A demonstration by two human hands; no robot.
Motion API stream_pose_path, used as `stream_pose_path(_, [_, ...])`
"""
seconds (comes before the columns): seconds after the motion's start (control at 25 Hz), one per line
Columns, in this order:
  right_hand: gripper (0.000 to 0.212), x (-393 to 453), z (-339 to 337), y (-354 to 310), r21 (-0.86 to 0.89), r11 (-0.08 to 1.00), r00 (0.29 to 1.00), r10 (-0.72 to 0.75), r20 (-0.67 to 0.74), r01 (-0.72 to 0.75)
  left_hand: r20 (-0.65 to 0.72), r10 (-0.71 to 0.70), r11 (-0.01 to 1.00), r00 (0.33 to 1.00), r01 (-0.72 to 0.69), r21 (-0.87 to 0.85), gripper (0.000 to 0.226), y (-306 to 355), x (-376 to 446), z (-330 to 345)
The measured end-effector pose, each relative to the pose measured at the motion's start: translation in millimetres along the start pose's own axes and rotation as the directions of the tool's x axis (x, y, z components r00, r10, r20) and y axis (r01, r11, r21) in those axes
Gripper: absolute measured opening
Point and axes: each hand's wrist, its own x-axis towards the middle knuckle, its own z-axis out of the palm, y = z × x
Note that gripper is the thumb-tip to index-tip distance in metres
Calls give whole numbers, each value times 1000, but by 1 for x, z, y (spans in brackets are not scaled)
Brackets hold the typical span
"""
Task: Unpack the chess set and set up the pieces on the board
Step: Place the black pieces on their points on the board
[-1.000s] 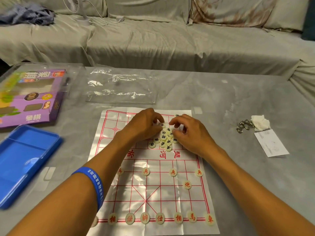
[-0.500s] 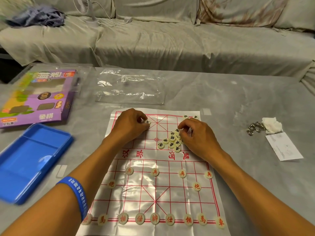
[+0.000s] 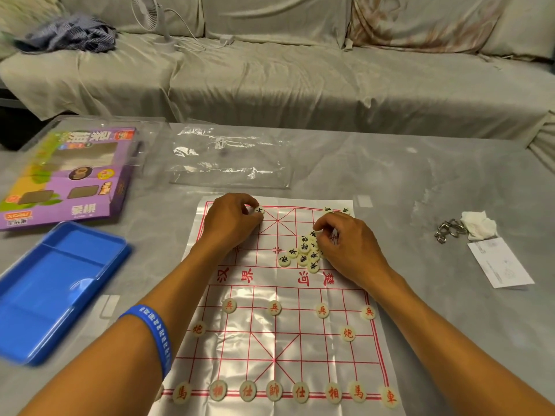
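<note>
Head view: red pieces stand ranked at the board's [image 3: 354,355] near edge — black is under way. Left hand [image 3: 231,225] pinches a piece [image 3: 259,210] at the far rank; right hand [image 3: 342,244] pinches one from the heap [image 3: 303,255] mid-board. Next, seat each squarely on its crossing.

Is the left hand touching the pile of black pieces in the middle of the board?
Apart. The head view shows the left hand at the board's far left edge, pinching a single black piece; bare board separates it from the pile of black pieces.
</note>
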Motion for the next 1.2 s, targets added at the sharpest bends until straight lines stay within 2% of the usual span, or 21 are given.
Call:
stream_pose_path(0.24, [10, 1, -5, 4, -4, 1000, 1000, -4, -18, 4, -2, -34, 999, 999, 34, -35, 28, 4, 6, 1])
stream_pose_path(0.36, [13, -3, -20, 10, 35, 999, 1000, -22, -5, 22, -13, 82, 996, 997, -83, -38, 27, 13, -9, -4])
stream_pose_path(0.4, [16, -4, -24, 10, 48, 998, 998, -51, 43, 49, 55, 166, 985, 985, -164, -46, 23, 16, -17, -5])
stream_pose_path(0.48, [19, -6, -28, 10, 44, 995, 982, -99, 160, 93, 292, 309, 950, 905, -305, -58, 22, 22, -33, -2])
stream_pose_path(0.56, [19, -7, -26, 9, -24, 993, 969, -103, 224, 112, 423, 360, 928, 832, -367, -66, 27, 23, -43, 3])
stream_pose_path(0.72, [16, -8, -25, 7, -65, 993, 983, -89, 161, 101, 429, 343, 939, 836, -321, -126, 32, 19, -46, -7])
stream_pose_path(0.84, [16, -10, -21, 0, -35, 994, 985, -96, 141, 102, 484, 338, 927, 807, -374, -24, 37, 16, -51, -11])
stream_pose_path(1.08, [16, -13, -15, -6, 10, 993, 968, -118, 220, 118, 377, 288, 952, 880, -307, -12, 28, 18, -53, -4])
stream_pose_path(1.2, [19, -9, -19, 2, 1, 999, 994, -44, 100, 44, 382, 292, 950, 877, -313, -6, 23, 14, -53, -4])
